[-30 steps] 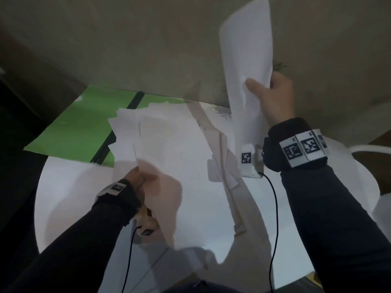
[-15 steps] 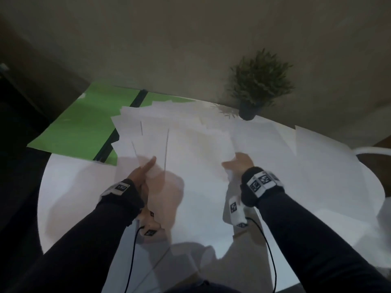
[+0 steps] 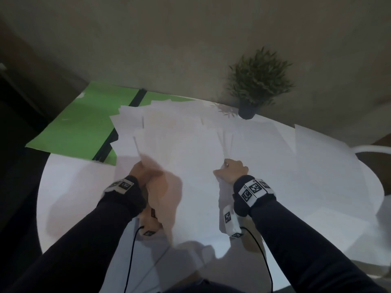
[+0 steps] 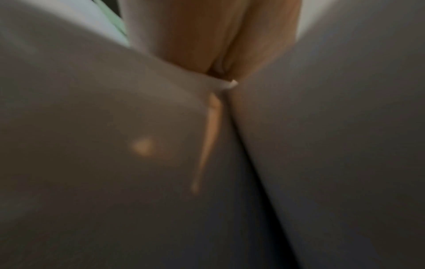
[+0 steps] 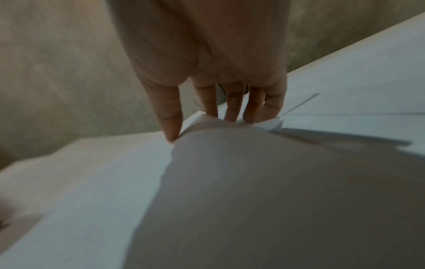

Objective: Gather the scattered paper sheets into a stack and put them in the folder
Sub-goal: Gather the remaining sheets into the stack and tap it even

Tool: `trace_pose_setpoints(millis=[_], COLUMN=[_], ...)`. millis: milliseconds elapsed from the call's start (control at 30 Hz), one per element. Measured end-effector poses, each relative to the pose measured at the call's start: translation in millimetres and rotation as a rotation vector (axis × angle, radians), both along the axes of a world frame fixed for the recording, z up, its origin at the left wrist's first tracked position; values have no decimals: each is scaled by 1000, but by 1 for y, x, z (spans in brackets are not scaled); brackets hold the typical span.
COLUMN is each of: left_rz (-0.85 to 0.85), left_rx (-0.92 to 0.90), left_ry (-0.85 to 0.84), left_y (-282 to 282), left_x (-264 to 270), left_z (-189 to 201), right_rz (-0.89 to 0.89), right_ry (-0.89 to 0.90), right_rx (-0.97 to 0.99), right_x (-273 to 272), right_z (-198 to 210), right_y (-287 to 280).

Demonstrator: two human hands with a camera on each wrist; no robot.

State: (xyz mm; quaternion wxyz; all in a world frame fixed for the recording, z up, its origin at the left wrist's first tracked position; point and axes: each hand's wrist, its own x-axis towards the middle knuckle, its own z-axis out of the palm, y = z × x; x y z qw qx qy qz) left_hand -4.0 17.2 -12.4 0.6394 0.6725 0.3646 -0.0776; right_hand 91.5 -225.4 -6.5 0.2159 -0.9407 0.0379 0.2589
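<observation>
An uneven bundle of white paper sheets (image 3: 179, 149) hangs between both hands above the round white table (image 3: 69, 187). My left hand (image 3: 141, 172) grips its left edge; in the left wrist view the sheets (image 4: 115, 145) hide most of the fingers. My right hand (image 3: 231, 171) grips the right edge, thumb on one face and fingers (image 5: 234, 107) on the other side of the sheets (image 5: 230, 182). The open green folder (image 3: 84, 123) with a black spine lies at the table's far left, partly under the bundle. More loose sheets (image 3: 317, 157) lie flat on the right.
A small potted plant (image 3: 256, 85) stands at the table's far edge against the beige wall. A white chair back (image 3: 374, 149) curves at the right edge. The floor to the left is dark.
My right hand came down from holding one sheet high, added it to the bundle, and now grips the bundle's right edge. The plant came into view. My left hand kept its grip.
</observation>
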Motion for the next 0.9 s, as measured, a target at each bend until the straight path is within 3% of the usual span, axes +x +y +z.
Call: trace_pose_setpoints(millis=[67, 167, 300, 400, 533, 700, 900], left_rz=[-8, -9, -114, -113, 17, 219, 173], left_rx=[40, -72, -151, -65, 158, 119, 107], left_ry=[-35, -177, -375, -439, -534, -694, -708], left_y=[4, 4, -1, -11, -34, -44, -47], left_x=[4, 7, 17, 28, 37, 47, 46], left_z=[1, 20, 54, 76, 109, 117, 111], right_rz=[-128, -368, -310, -267, -274, -348, -359], right_ry=[-26, -42, 28, -147, -370, -525, -533], right_rx=[159, 597, 985, 982, 1008, 1169, 1157], right_x=[0, 3, 6, 16, 22, 7, -3], right_z=[0, 10, 50, 75, 102, 112, 101], right_y=[-7, -22, -23, -16, -6, 1, 0])
